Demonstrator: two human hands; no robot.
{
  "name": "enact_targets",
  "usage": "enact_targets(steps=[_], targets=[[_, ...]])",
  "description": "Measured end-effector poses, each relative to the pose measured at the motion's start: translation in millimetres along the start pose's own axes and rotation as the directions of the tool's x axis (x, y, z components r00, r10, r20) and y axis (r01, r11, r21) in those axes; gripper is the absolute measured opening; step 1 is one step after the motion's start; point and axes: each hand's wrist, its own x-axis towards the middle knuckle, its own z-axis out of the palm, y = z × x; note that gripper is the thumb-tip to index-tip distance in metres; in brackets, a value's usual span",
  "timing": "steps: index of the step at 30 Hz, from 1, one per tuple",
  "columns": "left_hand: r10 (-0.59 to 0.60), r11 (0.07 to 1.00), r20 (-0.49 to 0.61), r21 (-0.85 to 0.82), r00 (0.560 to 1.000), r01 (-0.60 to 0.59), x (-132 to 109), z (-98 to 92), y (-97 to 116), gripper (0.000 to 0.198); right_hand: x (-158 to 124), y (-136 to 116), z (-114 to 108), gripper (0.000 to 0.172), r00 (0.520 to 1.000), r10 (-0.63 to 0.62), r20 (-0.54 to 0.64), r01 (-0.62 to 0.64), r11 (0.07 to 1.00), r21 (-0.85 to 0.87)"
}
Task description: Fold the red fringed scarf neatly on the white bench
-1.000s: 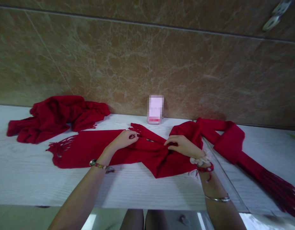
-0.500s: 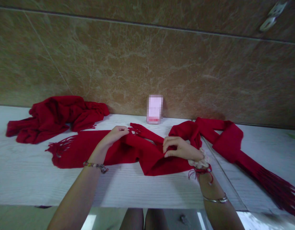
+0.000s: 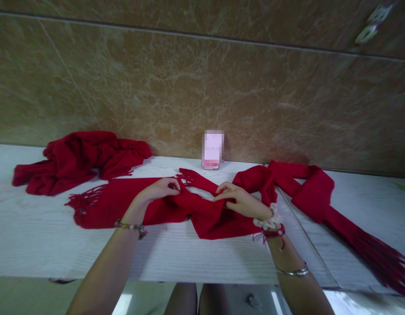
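Note:
A long red fringed scarf (image 3: 123,201) lies across the white table (image 3: 189,258). My left hand (image 3: 161,189) pinches its upper edge near the middle, fingers closed on the cloth. My right hand (image 3: 238,200) grips the same scarf a little to the right, where the cloth bunches into folds. A fringed end (image 3: 191,177) pokes up between the two hands. The scarf's right part (image 3: 314,192) trails off over the table's right side and ends in a long fringe (image 3: 382,258).
A second red scarf (image 3: 77,159) lies crumpled at the back left. A small pink blurred object (image 3: 212,149) stands against the brown marble wall (image 3: 202,96). The table's front edge is near my knees (image 3: 202,299).
Both hands shifted along the scarf's upper edge: the left went left and back, the right moved up and left toward it. The lower fold of cloth pulled in slightly.

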Motion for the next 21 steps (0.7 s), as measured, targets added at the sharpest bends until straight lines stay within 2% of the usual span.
enact_targets(steps=[4,8,11,13,16,18,21], targets=[[0.103,0.994,-0.024,-0.046,0.994,-0.104,3,11.1,6,0.021,3,-6,5,0.023,0.999,-0.04,-0.035,0.041,0.999,0.035],[0.079,0.995,0.066,0.049,0.995,-0.083,5,14.2,4,0.021,5,-11,8,0.008,0.996,-0.068,-0.052,0.072,0.993,0.092],[0.062,0.995,0.1,0.076,0.993,-0.07,5,12.0,1,0.017,3,-11,5,0.008,0.996,-0.079,-0.031,0.083,0.982,0.168],[0.087,0.995,0.069,0.04,0.994,-0.09,5,9.8,1,0.014,1,-9,1,0.014,0.998,-0.062,-0.001,0.061,0.971,0.233],[0.119,0.992,-0.084,-0.041,0.989,-0.123,6,5.8,1,0.014,-5,-8,-7,0.021,0.999,0.017,-0.033,-0.008,0.963,0.268],[0.113,0.986,-0.24,-0.09,0.964,-0.138,7,3.1,3,0.017,-8,-8,-11,0.023,0.984,0.054,-0.169,-0.013,0.973,0.229],[0.094,0.973,-0.505,-0.136,0.858,-0.187,7,0.0,4,0.019,-9,-9,-12,0.02,0.894,0.037,-0.446,0.001,0.996,0.085]])
